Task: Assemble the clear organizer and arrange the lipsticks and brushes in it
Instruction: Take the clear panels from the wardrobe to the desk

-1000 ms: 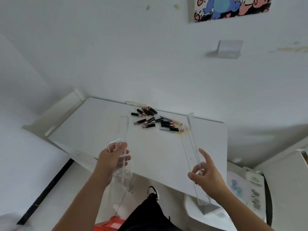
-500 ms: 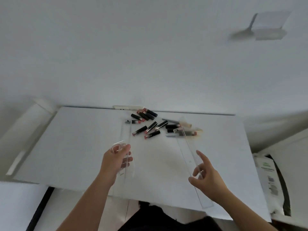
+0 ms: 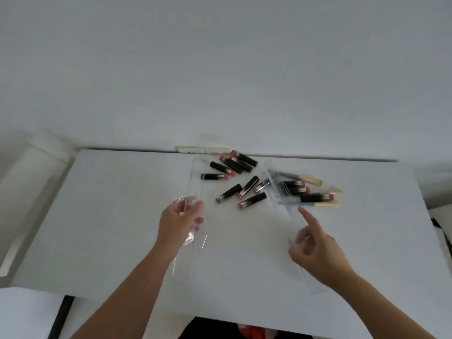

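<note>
- The tabletop [image 3: 102, 228] is plain white and butts against a white wall [image 3: 220, 69] along its far edge; a dark gap runs the length of that joint.
- A pale strip [image 3: 203, 150], perhaps a socket bar, sits at the middle of the far edge; what it is cannot be told.
- Lipsticks [image 3: 230, 192], black tubes with pink-red ends, lie scattered flat near the far edge, a little right of the middle.
- Brushes [image 3: 303, 178] with pale wooden handles lie just right of the lipsticks, some seen through clear plastic.
- The left hand [image 3: 179, 223] grips a clear panel [image 3: 195, 182] with thumb and curled fingers; the panel runs from the near-middle of the tabletop toward the far edge, its far end just left of the lipsticks.
- The right hand [image 3: 315, 253] holds a second clear panel [image 3: 283, 206], forefinger stretched out along it and the other fingers curled at its edge; its far end overlaps the brushes, and its near end reaches toward the near edge.
- Left of the tabletop stands a white ledge [image 3: 31, 182].
- Below the near left corner is a dark bar [image 3: 61, 316].
</note>
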### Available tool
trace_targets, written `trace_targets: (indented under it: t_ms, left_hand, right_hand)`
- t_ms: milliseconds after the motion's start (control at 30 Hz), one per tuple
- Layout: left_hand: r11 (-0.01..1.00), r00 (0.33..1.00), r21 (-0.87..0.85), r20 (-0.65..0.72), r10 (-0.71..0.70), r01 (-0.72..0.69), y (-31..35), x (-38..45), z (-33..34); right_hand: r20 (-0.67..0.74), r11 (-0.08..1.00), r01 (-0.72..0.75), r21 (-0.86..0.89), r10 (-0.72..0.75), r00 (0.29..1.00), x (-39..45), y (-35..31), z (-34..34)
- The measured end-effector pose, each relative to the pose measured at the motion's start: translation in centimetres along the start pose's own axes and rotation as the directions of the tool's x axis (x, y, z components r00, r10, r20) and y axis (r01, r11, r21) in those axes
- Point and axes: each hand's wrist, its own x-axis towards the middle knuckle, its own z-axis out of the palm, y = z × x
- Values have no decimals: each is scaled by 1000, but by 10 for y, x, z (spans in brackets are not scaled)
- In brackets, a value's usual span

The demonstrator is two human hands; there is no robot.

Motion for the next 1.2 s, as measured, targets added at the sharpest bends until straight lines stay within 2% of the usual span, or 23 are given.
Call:
trace_targets:
  t_ms: [133,267,433,667,800,1033,1200]
  left_hand:
    - [988,992,117,-63,109,-101,-9,14,9]
    - [984,988,133,-83,134,-122,-14,25,12]
    - [931,966,284,-47,254,-231,-16,35,10]
    - [911,946,269,3,324,-313,-21,45,5]
    - [872,921,301,68,384,-386,-23,51,1]
    - [798,869,354,119,480,-489,-27,62,-2]
    - [816,877,348,42,478,-462,-24,59,-1]
  right_hand:
    - [-26,996,48,-74,-50,998,15,4,0]
    - [-48,979,75,-189,-86,995,23,4,1]
    - [-47,957,105,-272,-122,991,31,1,-1]
    - [-18,960,158,-232,-166,986,41,2,-2]
    - [-43,931,186,-313,-209,977,42,4,1]
    - [-197,837,130,-531,-271,942,43,3,4]
    - [-204,787,55,-614,-226,953,38,-11,1]
